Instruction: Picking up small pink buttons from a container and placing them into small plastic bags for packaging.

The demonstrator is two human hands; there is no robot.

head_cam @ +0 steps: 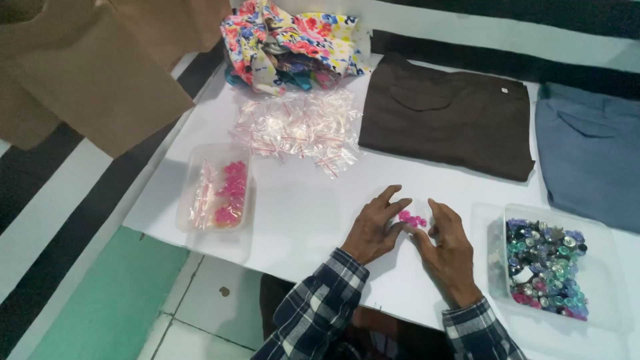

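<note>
While both hands rest on the white table (300, 213), the left hand (377, 227) and right hand (447, 243) pinch loosely around small pink buttons (412, 219) between them. Light, hard and likely slippery, these are best nipped by their edges with fingertips.

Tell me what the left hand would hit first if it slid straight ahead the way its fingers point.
The left hand points up and slightly right across the white table. After bare surface, it would probably first meet the folded dark brown cloth garment, near its front edge.
</note>
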